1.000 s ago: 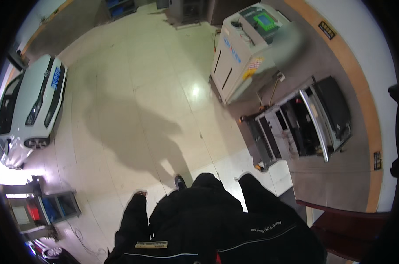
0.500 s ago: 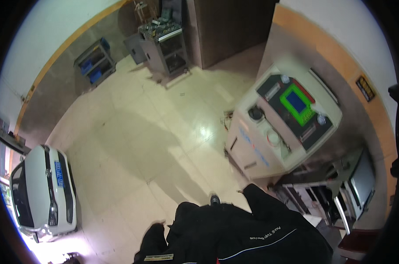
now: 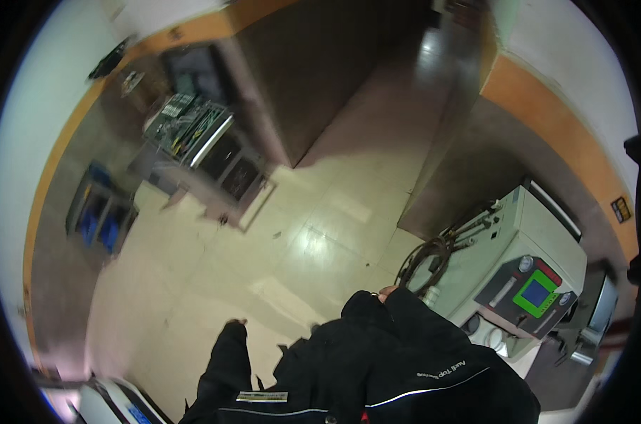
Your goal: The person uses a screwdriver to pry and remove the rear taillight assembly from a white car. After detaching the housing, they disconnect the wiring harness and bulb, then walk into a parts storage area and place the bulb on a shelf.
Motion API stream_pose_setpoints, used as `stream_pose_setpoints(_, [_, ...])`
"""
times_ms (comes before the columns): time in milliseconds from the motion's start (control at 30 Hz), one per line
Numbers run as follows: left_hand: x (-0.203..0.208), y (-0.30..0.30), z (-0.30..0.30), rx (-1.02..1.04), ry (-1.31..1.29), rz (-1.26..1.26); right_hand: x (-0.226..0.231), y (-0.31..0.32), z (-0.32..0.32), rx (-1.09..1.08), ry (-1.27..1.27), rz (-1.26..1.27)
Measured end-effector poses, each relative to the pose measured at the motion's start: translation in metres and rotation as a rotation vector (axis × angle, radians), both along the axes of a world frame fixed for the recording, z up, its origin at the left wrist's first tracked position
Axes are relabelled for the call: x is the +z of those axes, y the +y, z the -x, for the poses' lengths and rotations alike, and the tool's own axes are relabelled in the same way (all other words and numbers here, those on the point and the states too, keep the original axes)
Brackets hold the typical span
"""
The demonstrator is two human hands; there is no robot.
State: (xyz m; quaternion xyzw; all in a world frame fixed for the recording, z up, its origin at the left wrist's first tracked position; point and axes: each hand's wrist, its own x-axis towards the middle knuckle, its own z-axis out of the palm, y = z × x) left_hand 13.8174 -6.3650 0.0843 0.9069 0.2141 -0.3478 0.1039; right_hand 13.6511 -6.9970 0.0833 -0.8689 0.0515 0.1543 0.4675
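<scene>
My left hand (image 3: 238, 322) barely shows past its black sleeve, hanging low above the tiled floor and apart from anything else. At the end of the other black sleeve, a small part of my right hand (image 3: 386, 291) is visible. It is nearest to the white wheeled service machine (image 3: 524, 237) on the right. Coiled dark hoses (image 3: 433, 258) hang on that machine's side, a short way beyond the right hand. The sleeves hide most of both hands, so their grip cannot be made out.
A grey tool cart (image 3: 225, 159) with many tools on top stands ahead to the left. Beside it is a low rack with blue bins (image 3: 108, 230). A wall corner (image 3: 292, 159) juts out beyond the cart, beside a passage. Part of a white car (image 3: 108, 403) shows at lower left.
My view has moved forward and turned left. The tool cart is nearer, the service machine sits lower right with its hoses showing, and the car has mostly slipped off the lower left.
</scene>
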Motion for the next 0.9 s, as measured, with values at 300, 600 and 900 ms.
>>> stream_pose_setpoints(300, [0.023, -0.229, -0.505, -0.064, -0.537, 0.758, -0.115, -0.108, -0.312, -0.08, 0.623, 0.318])
stream_pose_setpoints(600, [-0.048, -0.388, -0.589, -0.453, 0.389, 0.109, 0.003, -0.432, -0.661, -0.335, 0.288, 1.013])
stream_pose_setpoints(900, [-0.053, -0.773, -1.021, -1.059, 0.168, 0.12, 0.128, -0.602, -0.807, -1.292, -0.244, 0.144])
